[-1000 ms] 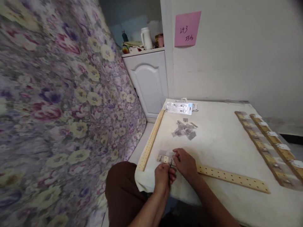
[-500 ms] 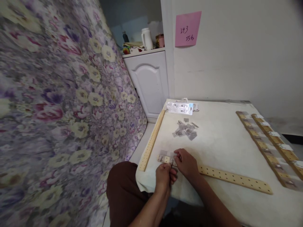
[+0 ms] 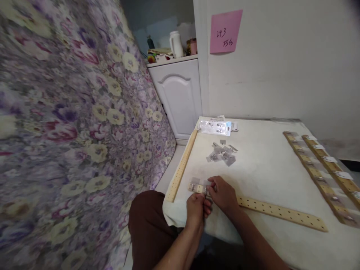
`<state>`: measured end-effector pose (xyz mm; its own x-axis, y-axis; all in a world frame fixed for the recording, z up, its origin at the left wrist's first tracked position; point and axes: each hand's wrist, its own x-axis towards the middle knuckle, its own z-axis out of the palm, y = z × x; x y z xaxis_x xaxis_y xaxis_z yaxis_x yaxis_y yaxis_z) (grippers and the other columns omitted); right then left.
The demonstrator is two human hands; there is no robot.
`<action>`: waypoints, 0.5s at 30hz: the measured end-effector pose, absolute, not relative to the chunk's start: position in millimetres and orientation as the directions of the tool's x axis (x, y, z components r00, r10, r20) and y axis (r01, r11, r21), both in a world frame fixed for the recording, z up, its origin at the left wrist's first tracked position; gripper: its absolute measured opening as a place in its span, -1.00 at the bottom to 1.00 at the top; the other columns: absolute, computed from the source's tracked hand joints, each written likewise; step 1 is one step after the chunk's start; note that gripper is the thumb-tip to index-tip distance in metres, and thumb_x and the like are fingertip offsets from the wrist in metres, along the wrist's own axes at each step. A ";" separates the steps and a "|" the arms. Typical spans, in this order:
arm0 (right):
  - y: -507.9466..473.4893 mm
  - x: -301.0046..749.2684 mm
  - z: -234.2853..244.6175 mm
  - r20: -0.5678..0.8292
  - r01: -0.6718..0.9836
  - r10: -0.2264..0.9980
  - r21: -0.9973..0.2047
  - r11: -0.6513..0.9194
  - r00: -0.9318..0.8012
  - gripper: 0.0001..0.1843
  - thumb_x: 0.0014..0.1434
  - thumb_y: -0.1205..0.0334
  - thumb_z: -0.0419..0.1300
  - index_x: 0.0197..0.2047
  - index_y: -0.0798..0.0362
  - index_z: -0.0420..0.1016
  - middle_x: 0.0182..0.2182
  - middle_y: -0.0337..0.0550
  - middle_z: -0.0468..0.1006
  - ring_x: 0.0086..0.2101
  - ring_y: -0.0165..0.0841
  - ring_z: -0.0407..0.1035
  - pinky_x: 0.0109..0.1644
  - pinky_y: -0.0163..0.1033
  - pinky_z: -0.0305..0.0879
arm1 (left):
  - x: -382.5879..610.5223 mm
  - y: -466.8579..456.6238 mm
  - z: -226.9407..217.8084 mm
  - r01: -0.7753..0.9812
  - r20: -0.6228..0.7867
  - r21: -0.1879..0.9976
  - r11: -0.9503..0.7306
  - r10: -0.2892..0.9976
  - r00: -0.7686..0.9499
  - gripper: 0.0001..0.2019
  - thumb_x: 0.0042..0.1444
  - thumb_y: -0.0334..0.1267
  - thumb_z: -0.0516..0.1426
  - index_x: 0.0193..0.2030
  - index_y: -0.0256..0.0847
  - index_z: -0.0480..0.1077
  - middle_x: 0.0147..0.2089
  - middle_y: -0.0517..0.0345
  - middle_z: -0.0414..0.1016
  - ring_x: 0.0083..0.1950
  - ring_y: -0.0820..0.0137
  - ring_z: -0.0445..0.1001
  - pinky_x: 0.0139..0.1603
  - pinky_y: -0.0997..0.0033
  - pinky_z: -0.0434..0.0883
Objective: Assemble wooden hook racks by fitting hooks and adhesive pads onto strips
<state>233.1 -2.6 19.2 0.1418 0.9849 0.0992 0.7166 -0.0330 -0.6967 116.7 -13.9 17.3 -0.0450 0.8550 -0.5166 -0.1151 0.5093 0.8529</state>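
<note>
A pale wooden strip with rows of holes point(image 3: 281, 213) lies along the table's near side, its middle hidden under my right hand. On its left end sit a clear plastic square point(image 3: 194, 182) with a small metal piece, and a second clear square point(image 3: 207, 184). My right hand point(image 3: 223, 193) pinches the edge of this second square from above. My left hand point(image 3: 196, 210) is closed at the strip's near edge, fingertips against the small metal part below that square; what exactly it grips is hidden. Beyond them lies a loose pile of clear squares with metal hooks point(image 3: 222, 154).
Another holed wooden strip point(image 3: 182, 167) lies along the table's left edge. Clear hook packaging point(image 3: 215, 127) rests at the back left. Two strips fitted with clear squares point(image 3: 315, 173) and white cards point(image 3: 330, 159) lie at the right. A floral curtain point(image 3: 84, 131) hangs at left.
The view has shifted slightly. Both hands stay at the same spot on the strip, with barely any change in the fingers.
</note>
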 end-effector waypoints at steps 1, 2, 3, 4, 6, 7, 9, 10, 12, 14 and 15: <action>-2.7 233.0 19.0 0.097 0.715 0.985 -0.698 -0.034 0.142 -0.75 0.07 0.20 0.11 -0.14 -0.01 0.40 -0.35 -0.26 0.48 -0.33 -0.39 0.37 -0.27 -0.32 0.17 | 116.6 -13.9 17.1 -0.114 -0.514 0.855 0.507 0.857 -0.044 -0.83 -0.03 -0.20 0.05 -0.54 -0.20 0.22 -0.72 0.29 0.36 -0.81 0.60 0.17 -0.80 0.59 -0.03; -2.7 232.9 18.9 0.094 0.715 0.985 -0.698 -0.036 0.142 -0.75 0.07 0.19 0.11 -0.14 -0.01 0.40 -0.35 -0.26 0.48 -0.33 -0.39 0.37 -0.27 -0.31 0.17 | 116.6 -13.9 16.9 -0.112 -0.513 0.855 0.506 0.858 -0.043 -0.83 -0.03 -0.20 0.06 -0.54 -0.21 0.22 -0.72 0.29 0.36 -0.81 0.60 0.17 -0.80 0.59 -0.03; -2.8 232.8 18.8 0.091 0.716 0.986 -0.697 -0.039 0.142 -0.75 0.07 0.19 0.11 -0.14 -0.01 0.40 -0.34 -0.26 0.48 -0.33 -0.39 0.37 -0.27 -0.31 0.17 | 116.6 -13.9 16.7 -0.113 -0.512 0.856 0.505 0.858 -0.042 -0.83 -0.04 -0.20 0.06 -0.54 -0.21 0.23 -0.71 0.29 0.37 -0.81 0.60 0.17 -0.80 0.59 -0.03; -2.8 232.6 19.0 0.087 0.717 0.986 -0.695 -0.041 0.141 -0.75 0.06 0.18 0.12 -0.14 -0.02 0.40 -0.34 -0.26 0.48 -0.33 -0.38 0.37 -0.27 -0.31 0.17 | 116.7 -13.8 16.5 -0.113 -0.512 0.855 0.505 0.858 -0.042 -0.83 -0.03 -0.20 0.06 -0.54 -0.21 0.23 -0.71 0.29 0.37 -0.81 0.60 0.17 -0.80 0.59 -0.03; -2.8 232.3 19.6 0.081 0.721 0.987 -0.692 -0.047 0.142 -0.74 0.06 0.18 0.13 -0.14 -0.02 0.40 -0.33 -0.26 0.48 -0.33 -0.38 0.37 -0.27 -0.31 0.17 | 116.8 -13.7 16.1 -0.115 -0.515 0.854 0.508 0.856 -0.043 -0.83 -0.03 -0.19 0.06 -0.54 -0.21 0.23 -0.71 0.29 0.37 -0.81 0.60 0.18 -0.80 0.59 -0.03; -2.8 232.2 20.0 0.078 0.723 0.987 -0.689 -0.051 0.144 -0.74 0.05 0.18 0.14 -0.15 -0.02 0.40 -0.33 -0.26 0.48 -0.32 -0.38 0.37 -0.27 -0.32 0.17 | 116.8 -13.6 15.9 -0.115 -0.516 0.853 0.509 0.855 -0.044 -0.82 -0.03 -0.18 0.06 -0.54 -0.21 0.23 -0.71 0.29 0.37 -0.81 0.60 0.18 -0.80 0.59 -0.03; -2.8 231.9 20.5 0.074 0.726 0.987 -0.685 -0.055 0.145 -0.74 0.05 0.18 0.14 -0.15 -0.01 0.40 -0.33 -0.25 0.48 -0.32 -0.38 0.37 -0.27 -0.32 0.17 | 116.9 -13.6 15.5 -0.113 -0.517 0.852 0.510 0.855 -0.044 -0.80 -0.04 -0.15 0.07 -0.55 -0.21 0.23 -0.71 0.29 0.36 -0.81 0.60 0.18 -0.80 0.58 -0.03; -2.8 231.8 20.5 0.074 0.727 0.987 -0.684 -0.055 0.144 -0.74 0.05 0.18 0.14 -0.15 -0.01 0.40 -0.33 -0.25 0.48 -0.32 -0.38 0.37 -0.27 -0.32 0.17 | 117.0 -13.7 15.3 -0.112 -0.517 0.853 0.510 0.855 -0.045 -0.79 -0.04 -0.14 0.07 -0.56 -0.21 0.24 -0.72 0.29 0.36 -0.81 0.59 0.18 -0.80 0.57 -0.02; -2.8 231.7 19.9 0.079 0.728 0.987 -0.684 -0.049 0.141 -0.75 0.05 0.19 0.13 -0.15 -0.01 0.40 -0.33 -0.25 0.48 -0.32 -0.38 0.37 -0.27 -0.32 0.17 | 117.0 -14.1 15.1 -0.110 -0.512 0.856 0.505 0.858 -0.047 -0.78 -0.04 -0.12 0.07 -0.55 -0.21 0.24 -0.72 0.30 0.35 -0.81 0.59 0.18 -0.80 0.57 -0.02; -2.8 231.8 18.6 0.087 0.730 0.986 -0.682 -0.043 0.140 -0.75 0.05 0.19 0.13 -0.16 -0.01 0.39 -0.34 -0.25 0.47 -0.32 -0.38 0.37 -0.27 -0.32 0.17 | 117.2 -14.5 15.0 -0.108 -0.507 0.859 0.500 0.860 -0.050 -0.78 -0.03 -0.12 0.07 -0.54 -0.21 0.24 -0.71 0.30 0.35 -0.81 0.60 0.18 -0.79 0.57 -0.02; -2.8 231.9 17.9 0.088 0.732 0.986 -0.679 -0.044 0.141 -0.75 0.05 0.18 0.13 -0.16 -0.01 0.39 -0.34 -0.26 0.47 -0.32 -0.38 0.37 -0.27 -0.32 0.17 | 117.3 -14.7 14.9 -0.106 -0.506 0.860 0.499 0.861 -0.052 -0.78 -0.04 -0.11 0.07 -0.53 -0.21 0.25 -0.71 0.30 0.36 -0.81 0.60 0.19 -0.80 0.58 -0.02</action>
